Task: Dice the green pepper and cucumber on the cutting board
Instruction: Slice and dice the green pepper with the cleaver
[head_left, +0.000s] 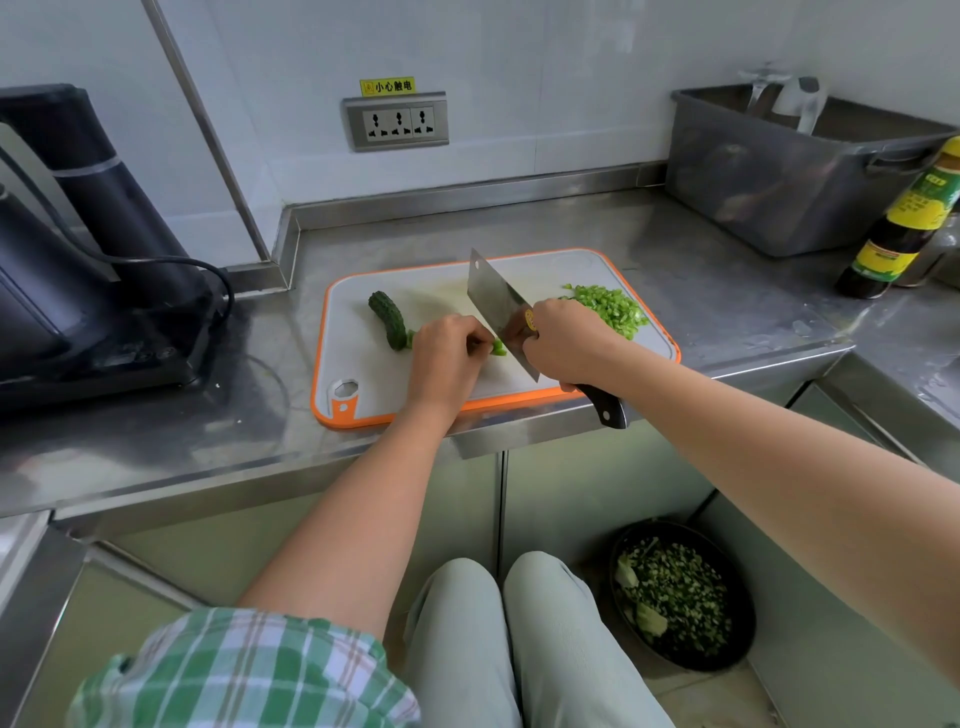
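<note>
Two items on cutting board (363, 364): pepper dice (608, 309) heaped far right; cucumber (388, 318) left. Left grip (448, 353) pinches green piece (498, 347); right grip (563, 343) closed round cleaver (496, 301). Step, judged: dicing. Next: blade down, clear of left grip.

Cleaver (498, 306), cucumber (388, 318), diced pepper (610, 307), cutting board (363, 374)

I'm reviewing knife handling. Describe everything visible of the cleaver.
The cleaver has a broad rectangular blade of bright steel, a small hole near its far top corner, and a dark riveted handle jutting past the near edge of the cutting board. The right hand grips it where blade meets handle. It stands on edge, cutting edge down beside the green piece that the left hand holds.
</note>
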